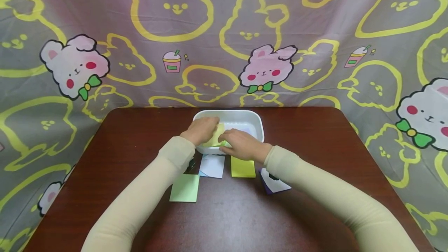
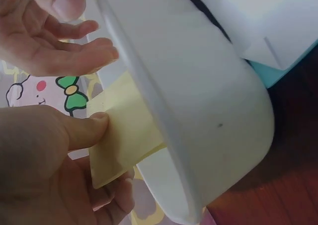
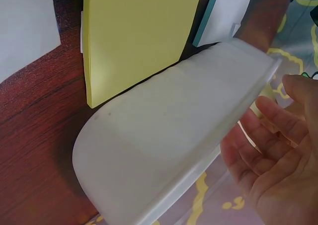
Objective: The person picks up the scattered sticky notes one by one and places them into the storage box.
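Note:
A pale yellow sticky note pad (image 1: 216,138) is held over the left side of a white plastic basin (image 1: 259,127). My left hand (image 1: 203,129) pinches it, with the thumb on its face and the fingers behind, as the left wrist view shows on the pad (image 2: 124,133). Just to the right, my right hand (image 1: 245,145) hovers over the basin's near rim. Its fingers (image 3: 266,138) are loosely bent and hold nothing that I can see. Whether its fingertips touch the pad is unclear. Something pale purple lies inside the basin, partly hidden by the right hand.
In front of the basin on the brown table (image 1: 224,221) lie a light green pad (image 1: 184,188), a white-topped pad with a blue edge (image 1: 212,166), a bright yellow pad (image 1: 243,167) and a white-topped pad with a purple edge (image 1: 276,184). A patterned curtain (image 1: 210,30) hangs behind.

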`<control>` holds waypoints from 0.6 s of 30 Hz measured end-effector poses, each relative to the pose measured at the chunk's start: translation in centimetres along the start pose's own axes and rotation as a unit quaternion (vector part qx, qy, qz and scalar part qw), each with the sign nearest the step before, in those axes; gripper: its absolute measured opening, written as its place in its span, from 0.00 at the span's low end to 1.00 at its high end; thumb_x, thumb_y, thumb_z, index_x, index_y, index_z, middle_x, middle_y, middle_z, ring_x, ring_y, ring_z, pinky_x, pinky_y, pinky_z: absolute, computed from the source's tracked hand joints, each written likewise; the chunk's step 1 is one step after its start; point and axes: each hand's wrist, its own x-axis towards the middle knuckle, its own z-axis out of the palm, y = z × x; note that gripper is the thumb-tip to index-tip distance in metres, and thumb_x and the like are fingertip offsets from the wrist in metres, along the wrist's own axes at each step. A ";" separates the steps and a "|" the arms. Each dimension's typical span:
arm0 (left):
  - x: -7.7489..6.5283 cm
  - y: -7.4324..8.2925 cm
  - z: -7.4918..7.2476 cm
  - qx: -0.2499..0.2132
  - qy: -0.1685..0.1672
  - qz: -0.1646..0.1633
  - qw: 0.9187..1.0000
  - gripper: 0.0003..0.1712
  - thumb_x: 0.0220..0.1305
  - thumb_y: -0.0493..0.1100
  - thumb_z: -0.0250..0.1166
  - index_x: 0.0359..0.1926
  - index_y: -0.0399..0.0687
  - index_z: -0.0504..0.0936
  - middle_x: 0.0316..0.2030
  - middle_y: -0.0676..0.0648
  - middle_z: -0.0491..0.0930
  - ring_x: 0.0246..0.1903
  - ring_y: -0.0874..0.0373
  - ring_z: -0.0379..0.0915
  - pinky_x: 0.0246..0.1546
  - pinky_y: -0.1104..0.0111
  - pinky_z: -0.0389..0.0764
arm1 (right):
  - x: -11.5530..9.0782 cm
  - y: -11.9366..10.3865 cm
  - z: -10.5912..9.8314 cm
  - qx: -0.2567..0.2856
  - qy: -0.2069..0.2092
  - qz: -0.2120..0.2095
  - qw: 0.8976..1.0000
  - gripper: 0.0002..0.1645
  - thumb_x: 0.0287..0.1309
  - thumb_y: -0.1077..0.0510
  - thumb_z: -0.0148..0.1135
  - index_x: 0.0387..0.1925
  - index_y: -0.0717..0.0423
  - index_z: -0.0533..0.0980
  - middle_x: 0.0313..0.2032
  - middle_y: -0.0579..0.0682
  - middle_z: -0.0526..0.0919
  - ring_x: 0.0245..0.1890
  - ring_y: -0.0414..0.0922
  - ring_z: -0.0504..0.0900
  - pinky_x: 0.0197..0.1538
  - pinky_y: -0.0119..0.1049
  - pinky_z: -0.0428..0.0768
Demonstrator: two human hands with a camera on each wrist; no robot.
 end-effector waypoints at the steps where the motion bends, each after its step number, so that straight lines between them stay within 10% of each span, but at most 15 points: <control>1: 0.0 0.0 0.1 0.001 -0.004 0.000 1.000 0.04 0.74 0.39 0.56 0.40 0.45 0.76 0.32 0.45 0.81 0.34 0.50 0.75 0.37 0.55 0.78 | 0.0 0.0 0.0 0.001 -0.001 0.000 1.000 0.18 0.69 0.52 0.61 0.53 0.59 0.80 0.49 0.54 0.85 0.50 0.49 0.83 0.57 0.46 0.80; 18: 0.3 0.2 0.4 -0.002 -0.032 -0.022 0.999 0.07 0.74 0.38 0.57 0.46 0.44 0.80 0.43 0.43 0.85 0.37 0.51 0.77 0.41 0.57 0.78 | 0.0 0.1 -0.1 -0.002 -0.006 0.001 1.000 0.19 0.69 0.51 0.61 0.54 0.59 0.80 0.49 0.54 0.85 0.50 0.49 0.83 0.57 0.45 0.80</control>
